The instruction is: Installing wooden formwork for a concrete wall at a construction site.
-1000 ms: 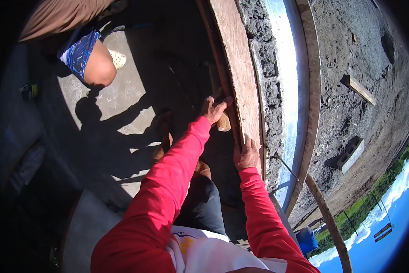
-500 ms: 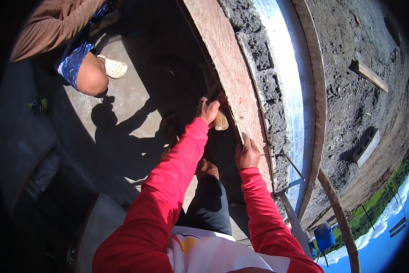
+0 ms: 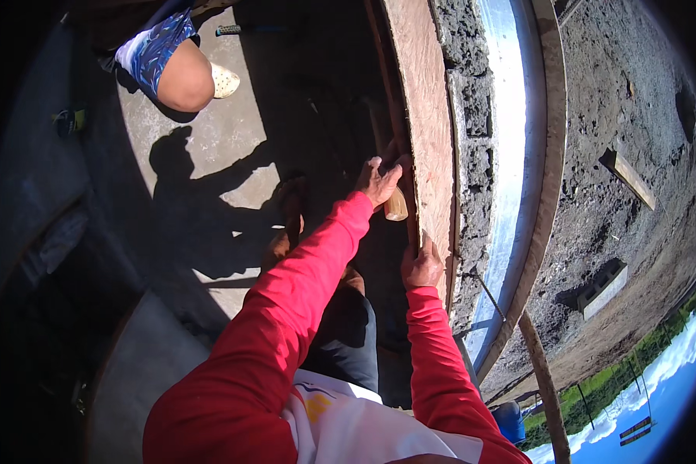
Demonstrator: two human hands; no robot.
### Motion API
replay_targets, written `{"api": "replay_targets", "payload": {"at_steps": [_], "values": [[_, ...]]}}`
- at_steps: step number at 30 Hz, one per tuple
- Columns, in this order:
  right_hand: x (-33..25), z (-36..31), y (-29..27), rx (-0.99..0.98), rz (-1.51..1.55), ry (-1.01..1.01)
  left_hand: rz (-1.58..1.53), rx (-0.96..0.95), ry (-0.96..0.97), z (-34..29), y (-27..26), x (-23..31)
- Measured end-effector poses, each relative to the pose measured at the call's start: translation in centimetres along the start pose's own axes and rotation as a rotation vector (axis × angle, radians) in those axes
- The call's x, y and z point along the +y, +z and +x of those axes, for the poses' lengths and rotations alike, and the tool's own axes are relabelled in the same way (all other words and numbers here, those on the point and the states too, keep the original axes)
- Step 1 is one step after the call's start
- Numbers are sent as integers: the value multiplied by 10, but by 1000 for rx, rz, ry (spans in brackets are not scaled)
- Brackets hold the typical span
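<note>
A long plywood board (image 3: 427,116) stands along the inner side of a rough hollow-block wall. My right hand (image 3: 423,265) grips the near part of its edge, thumb on the sunlit face and fingers partly hidden. Farther along, my left hand (image 3: 380,182) is closed around a piece of wood beside the board's shaded side. The wood's pale, rounded end (image 3: 396,206) sticks out below the hand; the rest is lost in shadow, so its kind is unclear. The left fingertips reach close to the board.
Hollow blocks (image 3: 469,108) and a bright metal-like strip (image 3: 510,139) run beside the board. Another person's knee (image 3: 185,77) is at the upper left. Outside lie a timber offcut (image 3: 630,179) and a concrete block (image 3: 605,290); a wooden pole (image 3: 545,387) leans nearby.
The view has shifted, so the board and wall appear farther right and the other person higher. Both my hands keep their places at the board and the wood.
</note>
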State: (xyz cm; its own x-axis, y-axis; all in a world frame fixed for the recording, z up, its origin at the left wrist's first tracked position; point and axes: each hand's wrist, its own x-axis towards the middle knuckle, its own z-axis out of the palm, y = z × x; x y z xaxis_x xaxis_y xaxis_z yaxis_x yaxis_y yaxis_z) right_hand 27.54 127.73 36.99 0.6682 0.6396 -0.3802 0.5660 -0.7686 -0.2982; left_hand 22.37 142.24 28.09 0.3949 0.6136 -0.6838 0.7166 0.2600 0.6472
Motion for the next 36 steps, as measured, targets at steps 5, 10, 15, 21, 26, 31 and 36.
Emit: {"api": "replay_targets", "payload": {"at_steps": [5, 10, 15, 21, 26, 31, 36], "values": [[-2, -1, 3, -5, 5, -58, 9, -157, 11, 7, 10, -9], [-5, -4, 4, -10, 12, -55, 24, -333, 37, 13, 12, -18], [-13, -3, 0, 25, -26, 0, 60, -365, 50, 16, 10, -22], [-22, -1, -17, -58, -39, -22, 124, -370, 27, 23, 18, -32], [-17, 16, -32, -341, -57, -35, 246, -333, 56, 20, 17, -31], [-18, 36, -28, -296, -182, -210, -138, -415, -174, 7, 10, -16], [-30, 34, -25, -294, -198, -131, 0, -443, -128, 8, -8, 2]]}}
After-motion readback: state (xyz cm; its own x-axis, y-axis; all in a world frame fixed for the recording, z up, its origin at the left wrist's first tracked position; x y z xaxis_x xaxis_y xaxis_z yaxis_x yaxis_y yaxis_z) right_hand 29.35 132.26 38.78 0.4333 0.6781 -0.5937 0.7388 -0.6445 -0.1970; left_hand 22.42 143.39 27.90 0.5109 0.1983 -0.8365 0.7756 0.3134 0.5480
